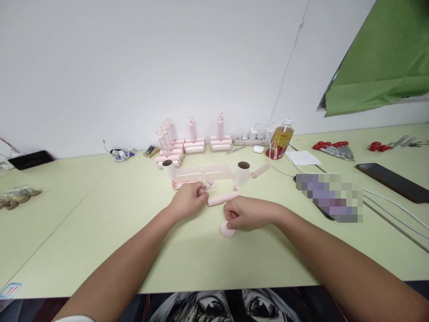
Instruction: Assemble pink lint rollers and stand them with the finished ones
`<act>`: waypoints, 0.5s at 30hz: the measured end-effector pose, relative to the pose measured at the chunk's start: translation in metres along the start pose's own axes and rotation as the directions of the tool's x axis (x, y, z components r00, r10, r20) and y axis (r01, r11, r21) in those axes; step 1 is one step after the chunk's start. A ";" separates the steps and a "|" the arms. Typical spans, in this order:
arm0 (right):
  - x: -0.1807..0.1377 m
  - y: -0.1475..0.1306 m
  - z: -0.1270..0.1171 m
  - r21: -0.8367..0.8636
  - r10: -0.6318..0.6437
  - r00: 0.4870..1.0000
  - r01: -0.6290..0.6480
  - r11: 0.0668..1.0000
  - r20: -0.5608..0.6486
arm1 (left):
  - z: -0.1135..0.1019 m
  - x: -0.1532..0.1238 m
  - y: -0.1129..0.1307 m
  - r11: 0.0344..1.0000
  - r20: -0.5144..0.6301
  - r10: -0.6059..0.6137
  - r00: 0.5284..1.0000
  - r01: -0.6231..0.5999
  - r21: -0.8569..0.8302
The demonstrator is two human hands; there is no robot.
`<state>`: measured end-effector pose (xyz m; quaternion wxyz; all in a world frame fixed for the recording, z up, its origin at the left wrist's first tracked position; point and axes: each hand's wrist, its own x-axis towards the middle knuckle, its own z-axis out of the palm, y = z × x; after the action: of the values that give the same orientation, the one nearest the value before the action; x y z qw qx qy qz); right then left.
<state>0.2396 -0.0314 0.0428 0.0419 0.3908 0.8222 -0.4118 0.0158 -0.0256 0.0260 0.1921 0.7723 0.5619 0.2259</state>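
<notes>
My left hand (188, 201) is closed around a small clear, pinkish piece (207, 184), its far end sticking out past the fingers. With curled fingers, my right hand (250, 213) grips the edge of a pale pink round disc (226, 230) low over the table. Between the hands and a little beyond them lies a pink half-round bar (221, 199). Behind my left hand is a pink tray-like part (179, 184), partly covered by the hand. Two translucent boxes (189, 173) lie side by side behind it. A clear tube (260, 171) rests farther right.
White cylinders with brown tops (241, 175) stand left and right of the boxes. Along the wall are several pink boxes (194, 146) bearing upright heart-topped tubes, a power strip (251, 141) and a drink bottle (280, 141). Phones (395, 181), cables and red-handled tools (335, 150) lie rightward.
</notes>
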 end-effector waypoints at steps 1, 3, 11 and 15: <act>0.001 0.002 -0.002 0.063 0.001 1.000 0.000 0.998 -0.019 | 0.001 0.000 -0.001 0.999 0.020 -0.008 1.000 0.009 -0.038; 0.005 0.007 -0.004 0.185 0.004 0.992 0.019 0.982 -0.123 | 0.003 0.001 -0.003 0.995 0.047 -0.025 0.999 0.029 -0.094; 0.021 0.015 -0.003 0.280 0.151 0.693 0.076 0.957 -0.705 | 0.004 0.002 -0.003 0.989 0.041 -0.007 0.999 0.012 -0.145; 0.015 0.018 -0.010 0.092 0.040 0.406 0.109 0.990 -0.913 | 0.000 -0.003 0.002 0.988 0.074 0.042 0.996 -0.030 -0.154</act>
<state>0.2437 -0.0091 0.0321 -0.4480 0.5369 0.6896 -0.1884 0.0163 -0.0288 0.0265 0.2681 0.7734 0.5211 0.2416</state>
